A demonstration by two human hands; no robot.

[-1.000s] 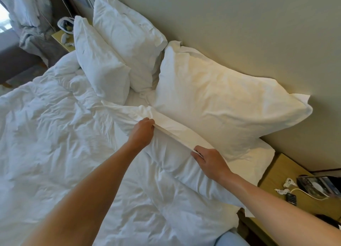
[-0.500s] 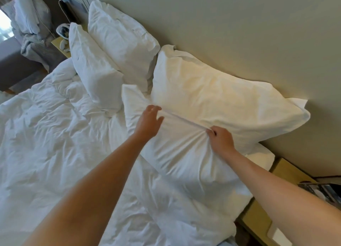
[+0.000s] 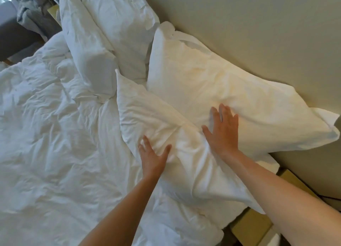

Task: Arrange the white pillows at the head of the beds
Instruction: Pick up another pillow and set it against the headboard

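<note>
A white front pillow [image 3: 147, 116] leans against a larger white pillow [image 3: 212, 83] propped on the wall at the near side of the bed. My left hand [image 3: 153, 157] lies flat on the front pillow's lower face, fingers spread. My right hand [image 3: 223, 129] presses flat where the two pillows meet, fingers apart. Two more white pillows stand at the far side: a front one [image 3: 86, 48] and a back one [image 3: 120, 19] against the wall.
A crumpled white duvet [image 3: 55, 144] covers the bed to the left. A wooden bedside table [image 3: 256, 225] sits at the lower right by the beige wall [image 3: 258, 24]. Grey bedding [image 3: 31, 11] is heaped on a chair at the top left.
Both hands have let go of the front pillow's top edge and now rest flat and spread on it. The pillow has been pushed back against the large one.
</note>
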